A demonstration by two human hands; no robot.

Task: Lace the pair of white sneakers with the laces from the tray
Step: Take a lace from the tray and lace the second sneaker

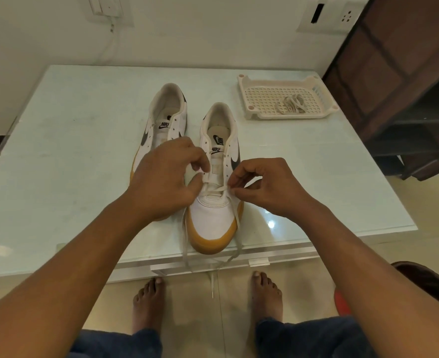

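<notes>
Two white sneakers with gum soles stand on the table, toes toward me. The near sneaker (214, 215) has a white lace (214, 191) crossed through its lowest eyelets, and both lace ends trail over the table's front edge. My left hand (165, 177) pinches the lace at the left eyelet row. My right hand (265, 186) pinches the lace at the right eyelet row. The other sneaker (165, 117) stands unlaced behind my left hand, partly hidden by it. A cream plastic tray (244, 85) at the back right holds a second bundled lace (292, 103).
The glass-topped table (71, 156) ends just in front of the near sneaker's toe. A dark wooden shelf unit (404, 81) stands to the right of the table. My bare feet are on the tiled floor below the edge.
</notes>
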